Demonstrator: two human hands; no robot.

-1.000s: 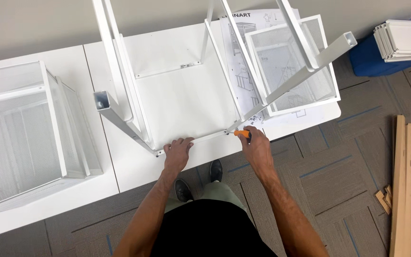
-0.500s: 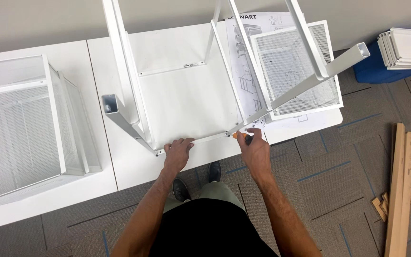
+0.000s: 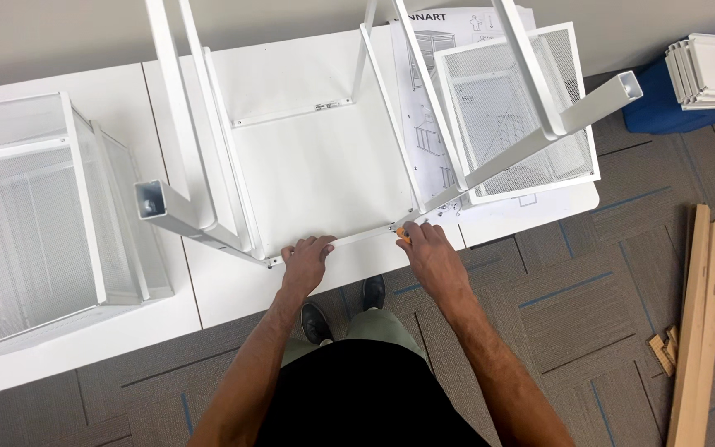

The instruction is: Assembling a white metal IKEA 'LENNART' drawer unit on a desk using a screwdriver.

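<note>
A white metal frame (image 3: 208, 190) with square legs stands upturned on the white table (image 3: 324, 165). Its thin front crossbar (image 3: 362, 237) runs along the table's near edge. My left hand (image 3: 306, 258) rests on that crossbar near its left end, fingers curled over it. My right hand (image 3: 429, 252) is at the crossbar's right corner joint, closed around a small orange-handled tool (image 3: 403, 235) whose tip is hidden by my fingers. A few small screws (image 3: 448, 209) lie just beyond that corner.
A white mesh drawer (image 3: 26, 215) sits on a second table at left. A mesh panel (image 3: 515, 108) and an instruction sheet (image 3: 424, 124) lie at the right of the table. Wooden slats (image 3: 697, 323) lie on the carpet; white boards (image 3: 713, 70) rest on a blue box.
The view has shifted slightly as my head moved. My right hand has closed in on the corner joint, covering more of the orange tool. My left hand stays on the crossbar.
</note>
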